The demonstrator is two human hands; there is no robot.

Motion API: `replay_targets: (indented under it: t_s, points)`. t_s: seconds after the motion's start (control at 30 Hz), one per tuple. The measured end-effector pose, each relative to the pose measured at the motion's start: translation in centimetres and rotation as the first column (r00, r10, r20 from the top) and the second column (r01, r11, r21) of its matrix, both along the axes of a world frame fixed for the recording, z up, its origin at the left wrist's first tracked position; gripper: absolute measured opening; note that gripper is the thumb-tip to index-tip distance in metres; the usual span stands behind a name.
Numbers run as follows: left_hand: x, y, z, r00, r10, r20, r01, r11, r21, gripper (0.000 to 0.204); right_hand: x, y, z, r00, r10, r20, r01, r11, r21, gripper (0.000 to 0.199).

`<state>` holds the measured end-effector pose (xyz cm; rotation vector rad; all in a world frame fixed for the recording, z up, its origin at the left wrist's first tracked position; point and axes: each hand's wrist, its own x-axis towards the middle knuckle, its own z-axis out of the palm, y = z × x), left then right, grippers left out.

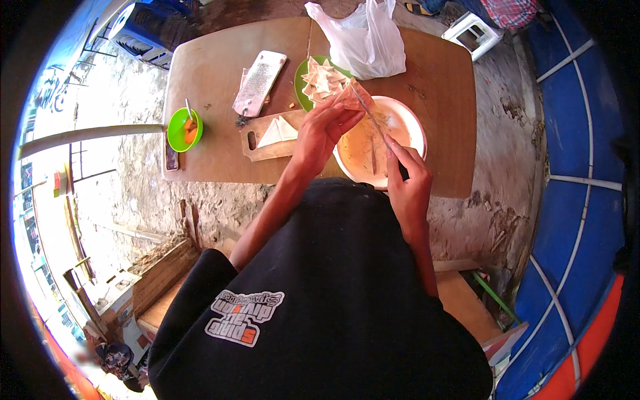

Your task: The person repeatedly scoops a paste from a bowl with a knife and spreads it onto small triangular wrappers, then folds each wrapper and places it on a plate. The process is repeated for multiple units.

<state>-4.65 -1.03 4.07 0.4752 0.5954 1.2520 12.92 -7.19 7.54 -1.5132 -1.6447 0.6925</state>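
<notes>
My left hand [321, 131] holds a folded cone of thin pastry wrapper [347, 97] above a large white bowl [413, 120] with an orange-brown smear of filling inside. My right hand [407, 180] grips the handle of a thin metal spoon [370, 117], whose tip reaches up into the wrapper. A green plate [301, 83] just behind holds a pile of folded pale triangles [322, 80]. One flat pastry sheet [279, 131] lies on a wooden cutting board [257, 143] to the left of my left hand.
The wooden table [213, 73] also carries a white grater [259, 83], a small green bowl [180, 130] with orange pieces and a spoon, a dark phone [171, 159] at the near left edge, and a white plastic bag [367, 40] at the back. Rough ground surrounds it.
</notes>
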Motion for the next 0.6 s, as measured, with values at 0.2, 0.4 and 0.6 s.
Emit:
replay_targets:
  t_s: [0.2,0.4,0.6]
  points:
    - [0.6,-0.1,-0.2,1.0,0.009,0.014,-0.009,0.999,0.047,0.047,-0.9,-0.6,-0.2,0.997,-0.007,-0.07,0.004,0.999,-0.046,0.029]
    - [1.1,-0.2,0.0,0.998,0.046,-0.051,-0.046,0.999,0.0,0.048,-1.7,-1.0,-0.5,0.992,-0.016,-0.126,0.004,0.996,-0.093,0.03]
    - [1.2,0.0,-0.6,0.996,0.056,0.07,-0.055,0.998,-0.019,0.042,-1.8,-1.1,-0.8,0.985,0.035,-0.172,-0.038,0.999,-0.015,0.027]
